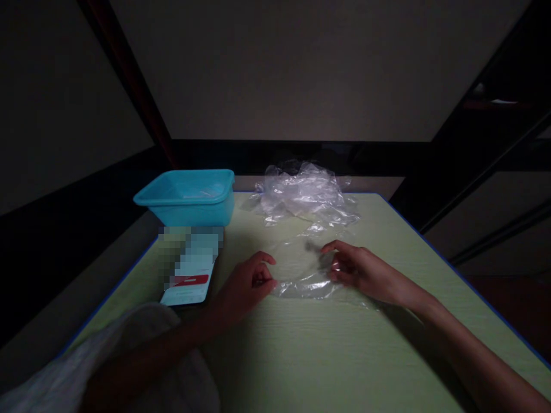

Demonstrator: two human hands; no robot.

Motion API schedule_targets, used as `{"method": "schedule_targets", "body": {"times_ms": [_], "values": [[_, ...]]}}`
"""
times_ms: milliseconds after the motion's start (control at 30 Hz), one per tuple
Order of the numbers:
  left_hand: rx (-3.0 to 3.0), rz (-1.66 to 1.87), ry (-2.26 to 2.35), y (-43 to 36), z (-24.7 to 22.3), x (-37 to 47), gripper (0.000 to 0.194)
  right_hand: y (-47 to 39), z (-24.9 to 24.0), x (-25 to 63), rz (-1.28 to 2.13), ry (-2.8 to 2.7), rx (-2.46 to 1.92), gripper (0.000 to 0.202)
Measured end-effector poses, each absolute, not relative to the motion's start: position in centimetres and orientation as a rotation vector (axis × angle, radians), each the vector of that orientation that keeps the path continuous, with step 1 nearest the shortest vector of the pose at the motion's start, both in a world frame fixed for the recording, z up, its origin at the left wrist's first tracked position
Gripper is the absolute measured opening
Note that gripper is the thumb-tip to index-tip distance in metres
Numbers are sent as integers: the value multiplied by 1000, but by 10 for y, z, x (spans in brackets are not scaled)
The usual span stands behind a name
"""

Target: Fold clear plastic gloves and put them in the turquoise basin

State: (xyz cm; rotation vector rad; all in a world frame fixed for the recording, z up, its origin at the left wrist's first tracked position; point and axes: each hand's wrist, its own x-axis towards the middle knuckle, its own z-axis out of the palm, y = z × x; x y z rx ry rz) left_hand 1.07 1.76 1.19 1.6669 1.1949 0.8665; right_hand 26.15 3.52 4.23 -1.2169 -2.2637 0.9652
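A thin clear plastic bag (307,287) lies spread over the table between my two hands. My left hand (247,281) is at its left edge, the thumb and curled fingers closed on the film while the index finger arches above. On the other side my right hand (359,269) has its thumb and bent fingers closed on the bag's right part, with the index finger stretched out over it. Just beyond the bag sits a crumpled heap of clear plastic bags (301,192).
A blue plastic basket (198,215) stands at the table's back left. In front of it lies a phone (193,275) with its screen lit, partly blurred out. The pale green table (301,355) has a blue edge, and a wall panel (301,74) rises behind it.
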Motion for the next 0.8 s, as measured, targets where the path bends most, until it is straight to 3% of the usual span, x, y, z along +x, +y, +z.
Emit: {"method": "schedule_targets", "body": {"times_ms": [800], "values": [[1714, 734, 1220, 16, 21, 6, 26, 37, 33, 260, 993, -2274, -1273, 27]]}}
